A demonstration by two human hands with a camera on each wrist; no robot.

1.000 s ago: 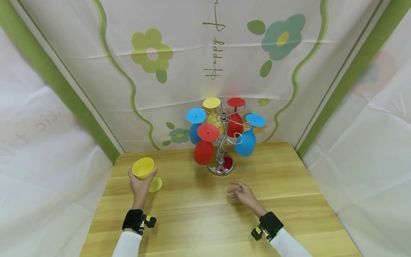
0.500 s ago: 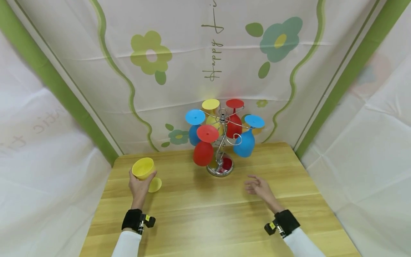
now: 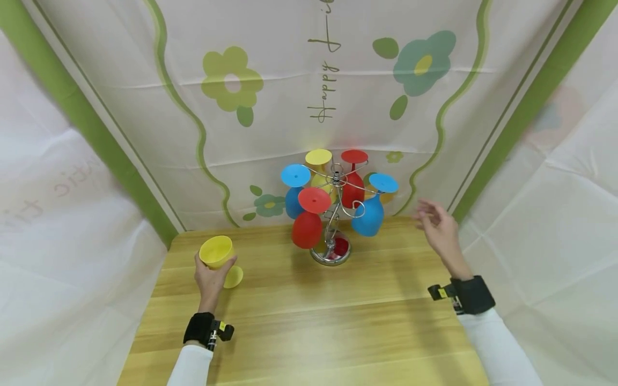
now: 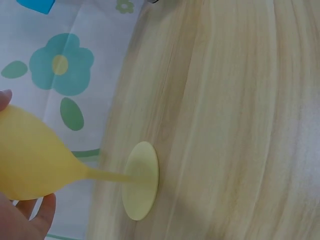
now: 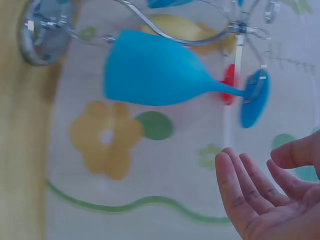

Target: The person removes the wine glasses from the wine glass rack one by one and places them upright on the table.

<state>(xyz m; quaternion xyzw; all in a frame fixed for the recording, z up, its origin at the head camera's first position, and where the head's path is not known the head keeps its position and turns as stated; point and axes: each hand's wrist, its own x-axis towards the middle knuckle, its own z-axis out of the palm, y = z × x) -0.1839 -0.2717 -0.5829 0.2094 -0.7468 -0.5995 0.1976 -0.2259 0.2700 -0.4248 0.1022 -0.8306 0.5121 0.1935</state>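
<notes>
My left hand grips the bowl of a yellow plastic goblet at the table's left side. The goblet stands upright, and in the left wrist view its round foot appears to rest on the wood. My right hand is raised to the right of a chrome goblet rack, fingers loosely extended and holding nothing. Nearest to it, a blue goblet hangs upside down by its foot, apart from the fingers. A red goblet hangs at the rack's front left.
Another blue goblet, a yellow goblet and a second red goblet also hang inverted on the rack. A flower-printed cloth closes off the back and sides of the wooden table.
My right hand has moved right and then up, away from the table in front of the rack to beside the right blue goblet. The left hand stays around the yellow goblet.
</notes>
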